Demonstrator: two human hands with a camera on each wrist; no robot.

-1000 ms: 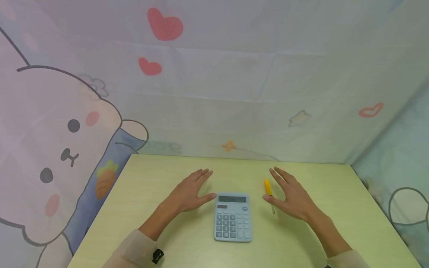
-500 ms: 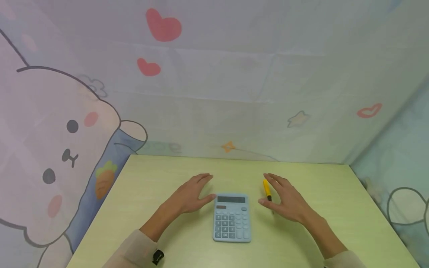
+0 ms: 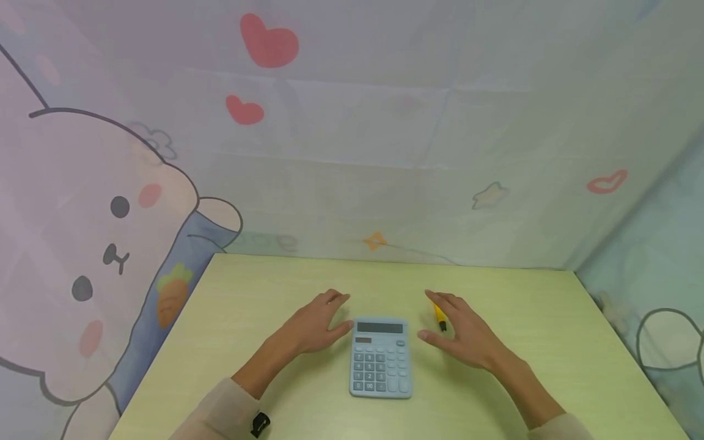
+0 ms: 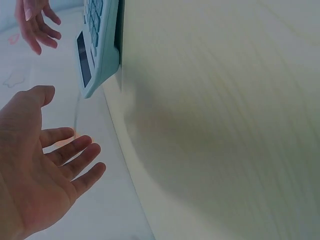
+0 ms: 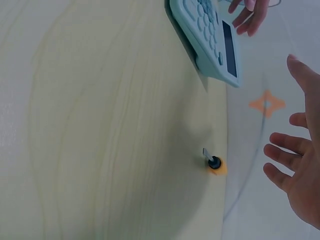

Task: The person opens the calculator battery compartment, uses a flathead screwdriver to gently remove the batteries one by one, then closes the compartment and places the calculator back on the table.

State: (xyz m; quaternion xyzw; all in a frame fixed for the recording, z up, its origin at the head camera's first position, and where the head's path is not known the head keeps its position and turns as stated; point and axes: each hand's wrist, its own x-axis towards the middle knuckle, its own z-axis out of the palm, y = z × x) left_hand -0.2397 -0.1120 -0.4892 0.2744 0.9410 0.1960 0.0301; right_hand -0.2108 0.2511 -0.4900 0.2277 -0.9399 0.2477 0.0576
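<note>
A pale blue calculator (image 3: 381, 359) lies face up on the table, its dark display toward the back. Beside its upper left corner hovers my left hand (image 3: 315, 322), fingers loosely extended and nothing in the grasp; the left wrist view shows a gap between that hand (image 4: 42, 175) and the calculator (image 4: 100, 45). On the other side, my right hand (image 3: 467, 335) is held above a screwdriver (image 3: 439, 318) with a yellow handle and black collar, partly covered by the fingers. In the right wrist view the screwdriver (image 5: 216, 164) lies on the tabletop, apart from my spread right hand (image 5: 305, 165).
The light wood-patterned table (image 3: 264, 281) ends at a back edge against a hanging cloth (image 3: 352, 134) printed with hearts and a cartoon animal. Another cloth panel (image 3: 660, 263) hangs along the right side.
My right hand has drifted left and slightly toward me, now covering more of the screwdriver. My left hand's fingers have lowered a little. The calculator and screwdriver stay put.
</note>
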